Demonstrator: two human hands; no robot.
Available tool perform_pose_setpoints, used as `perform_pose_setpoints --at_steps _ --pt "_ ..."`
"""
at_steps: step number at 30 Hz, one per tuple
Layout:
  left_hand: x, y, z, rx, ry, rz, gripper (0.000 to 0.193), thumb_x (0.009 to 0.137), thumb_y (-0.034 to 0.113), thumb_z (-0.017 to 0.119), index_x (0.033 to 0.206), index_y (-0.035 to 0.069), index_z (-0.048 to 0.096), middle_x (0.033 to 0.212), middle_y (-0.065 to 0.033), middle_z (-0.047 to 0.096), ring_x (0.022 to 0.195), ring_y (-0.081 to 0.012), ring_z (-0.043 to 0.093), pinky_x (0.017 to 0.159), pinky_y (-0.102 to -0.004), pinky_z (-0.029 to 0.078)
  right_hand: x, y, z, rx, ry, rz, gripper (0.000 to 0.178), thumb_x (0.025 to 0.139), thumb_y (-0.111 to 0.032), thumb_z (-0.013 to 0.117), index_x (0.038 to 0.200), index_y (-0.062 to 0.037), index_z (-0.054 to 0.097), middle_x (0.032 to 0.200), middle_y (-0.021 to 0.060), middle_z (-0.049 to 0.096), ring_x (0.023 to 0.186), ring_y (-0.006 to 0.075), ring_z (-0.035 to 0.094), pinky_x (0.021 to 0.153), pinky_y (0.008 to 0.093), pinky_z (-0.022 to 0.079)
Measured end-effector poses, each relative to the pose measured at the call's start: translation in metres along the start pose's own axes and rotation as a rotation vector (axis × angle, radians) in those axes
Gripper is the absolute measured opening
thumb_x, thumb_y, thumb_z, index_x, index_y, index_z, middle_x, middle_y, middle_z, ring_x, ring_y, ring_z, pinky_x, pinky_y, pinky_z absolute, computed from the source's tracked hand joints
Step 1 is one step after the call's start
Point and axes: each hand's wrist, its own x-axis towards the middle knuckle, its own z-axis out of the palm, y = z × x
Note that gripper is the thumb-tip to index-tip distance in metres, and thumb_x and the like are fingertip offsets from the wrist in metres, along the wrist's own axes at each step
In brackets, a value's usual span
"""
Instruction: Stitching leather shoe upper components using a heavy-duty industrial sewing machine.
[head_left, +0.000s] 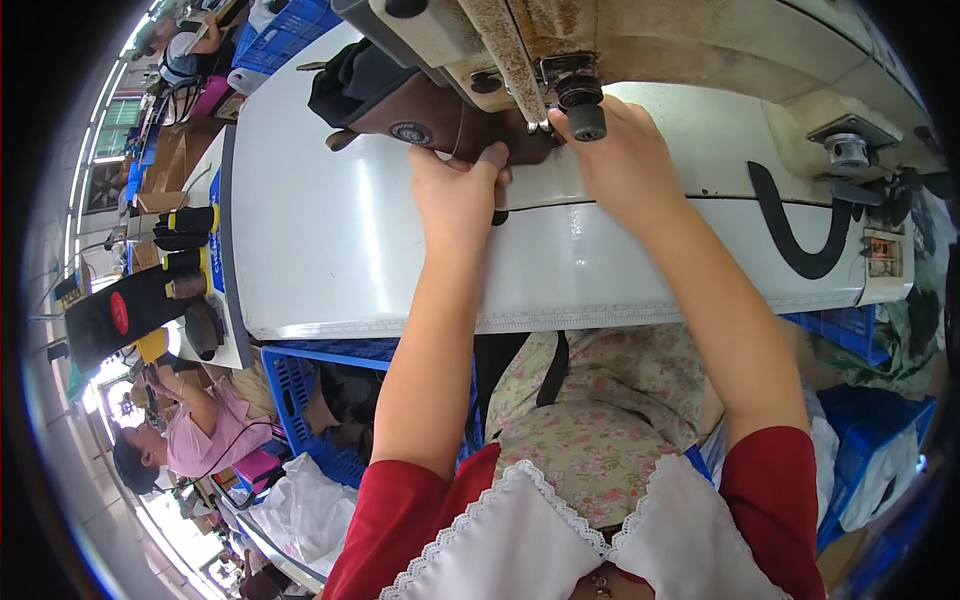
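A brown leather-like piece with a round badge and a black fabric part lies under the head of a sewing machine. What kind of article it is, I cannot tell. My left hand is closed on its near edge, with the thumb on top. At the piece's right end, beside the presser foot, my right hand grips the edge. The machine's dark knob hides some of its fingers.
The white machine table has a ruler along its front edge. A black curved strap lies at the right. Blue crates stand below. Left are a bench with black goods and a person in pink.
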Motion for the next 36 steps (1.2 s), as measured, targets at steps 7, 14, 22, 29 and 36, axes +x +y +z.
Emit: perform_pose_setpoints --at_steps 7,14,22,29,36 --pt "-0.034 -0.009 -0.020 0.110 -0.109 0.157 0.032 0.081 0.017 0.077 0.100 -0.001 0.060 0.064 -0.0071 0.063 0.055 -0.0183 0.060 0.055 -0.0309 0.048 0.000 -0.001 0.000 0.004 0.009 0.009 0.023 0.083 -0.008 0.061 0.103 -0.0075 0.071 0.106 0.0010 0.065 0.099 0.0186 0.061 0.085 0.0383 0.050" --pt "-0.024 -0.002 0.002 0.720 0.009 1.080 0.019 0.075 0.019 0.072 0.090 0.008 0.068 0.113 -0.0107 0.065 0.112 -0.0270 0.057 0.089 -0.0403 0.047 0.004 0.002 0.001 0.028 0.040 -0.061 0.021 0.082 -0.009 0.061 0.101 -0.0074 0.071 0.107 0.0014 0.066 0.099 0.0189 0.061 0.084 0.0381 0.050" --pt "-0.010 -0.010 0.013 0.815 0.044 1.182 0.022 0.077 0.015 0.070 0.098 0.007 0.072 0.104 -0.0084 0.073 0.102 -0.0228 0.065 0.088 -0.0371 0.048 0.009 0.011 -0.010 0.050 -0.040 -0.166 0.029 0.084 -0.006 0.062 0.112 -0.0126 0.070 0.114 0.0080 0.068 0.099 0.0296 0.065 0.084 0.0409 0.053" --pt "0.002 -0.018 0.006 0.812 -0.006 1.322 0.018 0.077 0.012 0.070 0.094 0.007 0.073 0.100 -0.0078 0.073 0.099 -0.0217 0.067 0.082 -0.0358 0.052 0.007 0.008 -0.008 0.025 -0.108 -0.139 0.028 0.083 -0.006 0.062 0.109 -0.0113 0.071 0.110 0.0054 0.069 0.096 0.0269 0.066 0.082 0.0385 0.054" --pt "0.003 -0.020 0.004 0.669 -0.041 1.288 0.020 0.074 0.012 0.073 0.093 0.007 0.073 0.100 -0.0068 0.074 0.098 -0.0216 0.067 0.081 -0.0355 0.052 0.008 0.010 -0.008 0.009 -0.081 -0.155 0.022 0.086 -0.008 0.063 0.106 -0.0119 0.071 0.103 0.0058 0.070 0.090 0.0281 0.067 0.077 0.0392 0.055"
